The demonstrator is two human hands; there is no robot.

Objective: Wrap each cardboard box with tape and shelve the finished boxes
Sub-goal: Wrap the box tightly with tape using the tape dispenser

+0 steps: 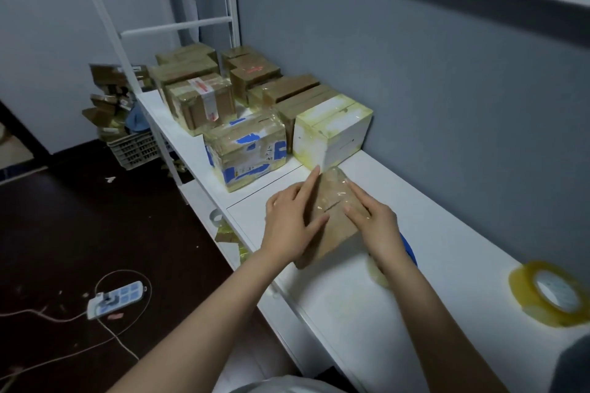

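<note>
A small brown cardboard box (332, 230), partly covered in clear tape, lies on the white table (447, 265). My left hand (292, 220) rests flat on its left side with the fingers spread. Pressing down on its right side is my right hand (373, 223), fingers together over the tape. A roll of clear yellowish tape (550, 293) lies flat at the table's right. Several taped boxes (249, 150) stand grouped on the white shelf surface (188, 150) beyond, among them a white one (332, 131).
A grey wall runs along the right. White shelf posts (118, 41) rise at the left. On the dark floor lie a power strip (116, 298) with cables, a crate (137, 147) with cardboard scraps, and a second tape roll (217, 217) under the table edge.
</note>
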